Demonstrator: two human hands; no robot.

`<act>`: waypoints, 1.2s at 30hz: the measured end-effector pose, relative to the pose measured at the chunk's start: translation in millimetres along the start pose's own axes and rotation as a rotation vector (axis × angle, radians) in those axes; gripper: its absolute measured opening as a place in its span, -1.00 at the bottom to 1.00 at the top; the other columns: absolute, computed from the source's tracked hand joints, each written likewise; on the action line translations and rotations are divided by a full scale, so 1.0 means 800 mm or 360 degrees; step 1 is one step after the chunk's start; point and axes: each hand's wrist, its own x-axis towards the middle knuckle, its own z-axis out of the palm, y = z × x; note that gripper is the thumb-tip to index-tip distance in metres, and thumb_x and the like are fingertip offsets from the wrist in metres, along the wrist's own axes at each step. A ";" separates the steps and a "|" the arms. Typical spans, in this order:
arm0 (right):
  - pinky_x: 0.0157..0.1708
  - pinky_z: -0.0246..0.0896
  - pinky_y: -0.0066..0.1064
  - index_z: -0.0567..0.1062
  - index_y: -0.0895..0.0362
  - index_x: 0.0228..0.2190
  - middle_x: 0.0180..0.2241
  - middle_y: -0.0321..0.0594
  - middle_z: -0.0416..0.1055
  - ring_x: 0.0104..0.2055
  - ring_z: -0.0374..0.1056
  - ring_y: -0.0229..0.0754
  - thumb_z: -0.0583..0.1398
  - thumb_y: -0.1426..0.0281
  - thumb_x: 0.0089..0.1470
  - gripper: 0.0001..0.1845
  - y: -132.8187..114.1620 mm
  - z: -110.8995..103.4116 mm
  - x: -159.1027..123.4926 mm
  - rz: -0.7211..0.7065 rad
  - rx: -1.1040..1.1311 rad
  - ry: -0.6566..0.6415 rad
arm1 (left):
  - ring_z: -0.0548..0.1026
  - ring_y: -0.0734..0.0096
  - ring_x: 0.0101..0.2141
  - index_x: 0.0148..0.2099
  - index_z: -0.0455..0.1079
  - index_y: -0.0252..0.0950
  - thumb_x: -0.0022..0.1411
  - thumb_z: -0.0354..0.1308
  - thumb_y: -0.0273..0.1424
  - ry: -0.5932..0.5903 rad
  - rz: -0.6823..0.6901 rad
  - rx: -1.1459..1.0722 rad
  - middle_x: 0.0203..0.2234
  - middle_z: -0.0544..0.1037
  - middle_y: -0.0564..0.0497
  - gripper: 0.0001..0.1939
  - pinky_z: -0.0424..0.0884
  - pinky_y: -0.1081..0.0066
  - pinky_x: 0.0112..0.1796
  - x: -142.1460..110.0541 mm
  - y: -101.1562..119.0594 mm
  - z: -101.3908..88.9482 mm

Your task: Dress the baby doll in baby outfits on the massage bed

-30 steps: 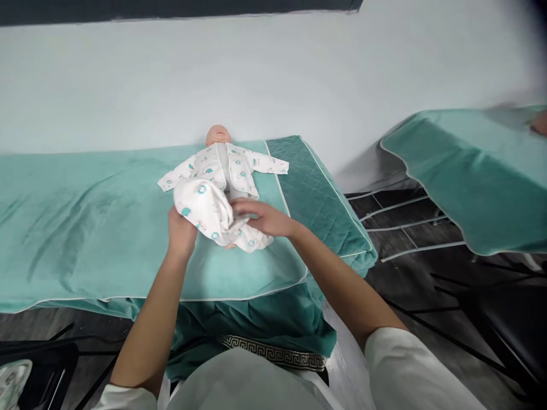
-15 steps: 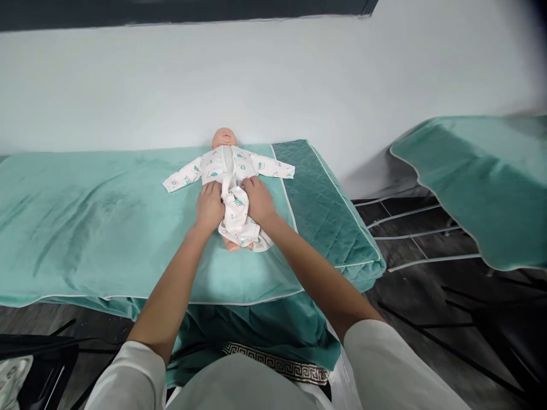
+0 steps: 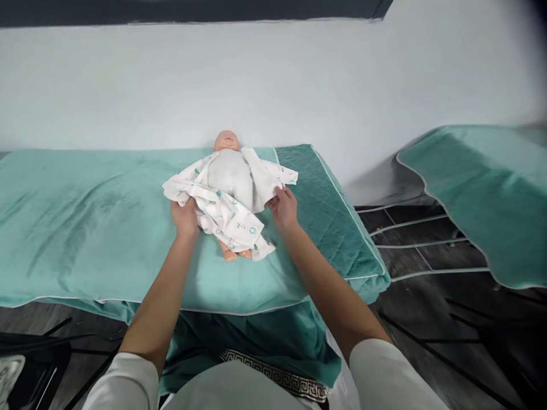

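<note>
- Your white sleeves (image 3: 395, 370) are framing the near side of the teal-covered bed (image 3: 106, 239).
- The doll's bare feet (image 3: 235, 254) are pointing toward you, protruding below the printed garment (image 3: 235, 213).
- Your left hand (image 3: 185, 217) is gripping the garment's left side; the cloth is partly covering the fingertips.
- Your right hand (image 3: 283, 208) is pinching the edge of the right front panel between thumb and fingers, below the sleeve.
- The garment is lying open around the doll (image 3: 231, 173), its loose lower part crossing the legs diagonally.
- The doll is lying face up on the bed, its pale torso showing between the panels.
- The doll's head (image 3: 226, 140) is pointing toward the white wall (image 3: 273, 85).
</note>
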 end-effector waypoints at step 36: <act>-0.21 0.27 -0.41 0.19 0.09 -0.46 -0.28 -0.30 0.41 -0.21 0.35 -0.24 0.23 0.48 0.08 -0.73 -0.329 0.110 -0.175 -0.0939 -0.0026 -0.1748 | 0.54 0.38 -0.34 -0.20 0.44 -0.20 0.12 0.47 -0.15 -0.1108 0.0440 -0.0042 -0.41 0.47 0.09 -0.65 0.40 0.40 -0.33 -0.058 0.307 0.007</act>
